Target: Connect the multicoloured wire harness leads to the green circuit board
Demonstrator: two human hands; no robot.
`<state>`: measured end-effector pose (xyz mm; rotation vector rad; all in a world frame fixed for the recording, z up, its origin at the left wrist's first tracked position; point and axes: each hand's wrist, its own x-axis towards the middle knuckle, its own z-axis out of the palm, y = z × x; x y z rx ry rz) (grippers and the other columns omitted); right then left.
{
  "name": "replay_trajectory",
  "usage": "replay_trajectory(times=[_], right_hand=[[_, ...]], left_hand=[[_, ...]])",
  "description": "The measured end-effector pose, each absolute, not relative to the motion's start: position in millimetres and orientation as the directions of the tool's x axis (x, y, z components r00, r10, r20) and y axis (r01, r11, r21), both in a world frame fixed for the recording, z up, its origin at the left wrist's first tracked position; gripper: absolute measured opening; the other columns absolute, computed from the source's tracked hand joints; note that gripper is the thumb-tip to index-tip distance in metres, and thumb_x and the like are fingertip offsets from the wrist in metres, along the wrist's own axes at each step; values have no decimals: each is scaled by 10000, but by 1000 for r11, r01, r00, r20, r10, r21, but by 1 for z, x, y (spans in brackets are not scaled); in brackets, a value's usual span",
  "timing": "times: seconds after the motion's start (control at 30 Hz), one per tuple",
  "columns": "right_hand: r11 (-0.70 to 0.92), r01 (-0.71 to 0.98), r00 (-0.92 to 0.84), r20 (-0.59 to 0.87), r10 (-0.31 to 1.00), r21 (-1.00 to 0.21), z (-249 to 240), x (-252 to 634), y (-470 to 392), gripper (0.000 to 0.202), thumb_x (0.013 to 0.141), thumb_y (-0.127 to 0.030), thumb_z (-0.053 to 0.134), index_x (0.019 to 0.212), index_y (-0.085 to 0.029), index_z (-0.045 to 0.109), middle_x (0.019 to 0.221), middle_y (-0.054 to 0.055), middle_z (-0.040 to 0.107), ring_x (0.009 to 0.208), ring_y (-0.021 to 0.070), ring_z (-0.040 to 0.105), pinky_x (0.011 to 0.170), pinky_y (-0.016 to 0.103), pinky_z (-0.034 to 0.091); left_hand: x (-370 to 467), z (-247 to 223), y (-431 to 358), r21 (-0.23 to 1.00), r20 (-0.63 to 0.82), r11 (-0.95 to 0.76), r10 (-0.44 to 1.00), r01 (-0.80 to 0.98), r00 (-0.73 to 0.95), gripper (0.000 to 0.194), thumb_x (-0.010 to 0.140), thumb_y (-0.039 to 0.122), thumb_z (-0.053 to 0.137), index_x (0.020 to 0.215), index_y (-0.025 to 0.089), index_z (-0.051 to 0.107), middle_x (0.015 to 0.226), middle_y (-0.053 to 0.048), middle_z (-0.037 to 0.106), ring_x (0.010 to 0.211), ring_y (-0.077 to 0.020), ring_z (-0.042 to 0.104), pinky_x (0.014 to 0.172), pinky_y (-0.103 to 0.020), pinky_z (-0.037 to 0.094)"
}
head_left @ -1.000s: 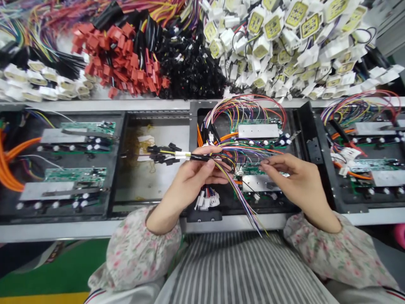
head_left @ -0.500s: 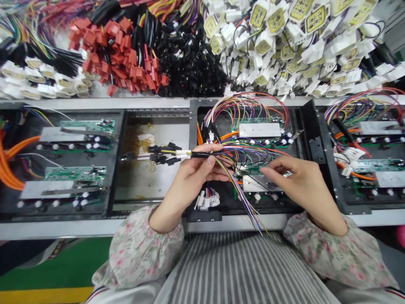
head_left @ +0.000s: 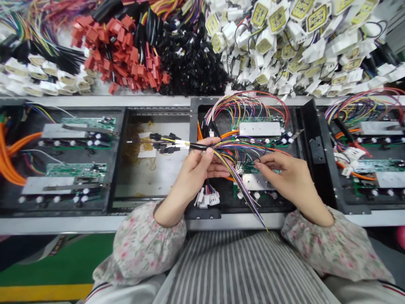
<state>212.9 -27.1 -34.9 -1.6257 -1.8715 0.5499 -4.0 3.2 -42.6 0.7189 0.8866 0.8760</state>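
Note:
My left hand (head_left: 199, 164) is closed around the black sleeve of a wire harness (head_left: 198, 146). Small black connectors (head_left: 166, 143) fan out from its left end, and loose coloured wires (head_left: 238, 183) hang from the right end toward the table's front edge. Over the lower circuit board (head_left: 253, 182), my right hand (head_left: 283, 175) pinches thumb and forefinger together on what looks like a thin dark wire; the fingertips partly hide it. Other harness wires arch across toward the board from the left hand. White connectors (head_left: 207, 197) lie just below my left fingers.
Another wired board (head_left: 261, 130) sits behind in the same black tray (head_left: 226, 207). More trays with boards stand left (head_left: 65, 207) and right (head_left: 343, 198). Bundled harnesses with red connectors (head_left: 123, 55), black connectors (head_left: 193, 59) and white connectors (head_left: 284, 46) are heaped along the back.
My right hand has moved slightly left and its thumb and forefinger have closed together. The hanging wires have gathered closer together. My left hand keeps its hold on the harness.

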Motion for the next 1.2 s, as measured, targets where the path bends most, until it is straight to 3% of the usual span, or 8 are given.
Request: replay_trajectory(times=[0.33, 0.47, 0.6, 0.7, 0.9, 1.03, 1.2], right_hand=[[147, 756, -83, 129, 988, -638, -34, 214, -24, 91, 815, -217, 607, 741, -227, 660, 678, -17, 708, 583, 144, 661, 561, 251, 499], [181, 775, -138, 117, 983, -606, -24, 212, -29, 203, 843, -287, 619, 652, -220, 621, 594, -27, 667, 502, 122, 612, 490, 237, 454], [298, 708, -292, 119, 949, -640, -20, 206, -39, 106, 861, -273, 606, 808, -218, 679, 693, -23, 724, 550, 130, 662, 518, 234, 495], [361, 697, -342, 155, 927, -619, -23, 210, -43, 142, 879, -228, 553, 820, -219, 681, 771, -11, 749, 614, 147, 693, 551, 249, 513], [218, 816, -200, 92, 976, -535, -13, 239, -46, 133, 853, -277, 579, 770, -233, 674, 681, -9, 720, 523, 163, 648, 456, 274, 450], [46, 759, 46, 125, 991, -649, -9, 240, -49, 77, 858, -270, 609, 810, -240, 662, 695, -14, 712, 576, 149, 666, 527, 254, 506], [57, 720, 34, 118, 992, -691, -29, 234, -44, 33, 824, -247, 643, 804, -228, 660, 754, -6, 724, 640, 153, 686, 618, 268, 552]], left_hand=[[-5, -46, 3, 816, -318, 449, 874, -364, 366, 397, 876, 431, 635, 1159, 205, 472, 791, -13, 743, 634, -127, 717, 579, -204, 604], [-4, -44, 2, 808, -323, 452, 876, -377, 357, 393, 876, 415, 636, 1163, 202, 472, 794, -11, 742, 623, -123, 712, 572, -202, 597], [-1, -43, 2, 789, -315, 460, 872, -407, 375, 365, 876, 438, 625, 1118, 196, 498, 793, -2, 734, 616, -116, 707, 571, -200, 594], [-2, -44, 2, 788, -294, 451, 873, -419, 389, 355, 868, 447, 631, 1077, 186, 510, 794, -4, 732, 614, -113, 703, 575, -202, 594], [-4, -44, 0, 817, -319, 435, 888, -379, 332, 335, 871, 433, 625, 1045, 183, 486, 822, -34, 749, 663, -134, 720, 634, -239, 607], [-3, -43, 2, 824, -344, 441, 888, -356, 304, 338, 875, 435, 611, 1066, 202, 457, 749, -8, 745, 626, -140, 722, 611, -249, 612], [-2, -43, 4, 838, -331, 425, 895, -344, 300, 407, 861, 452, 618, 1142, 224, 430, 724, 15, 747, 598, -143, 721, 577, -243, 606]])
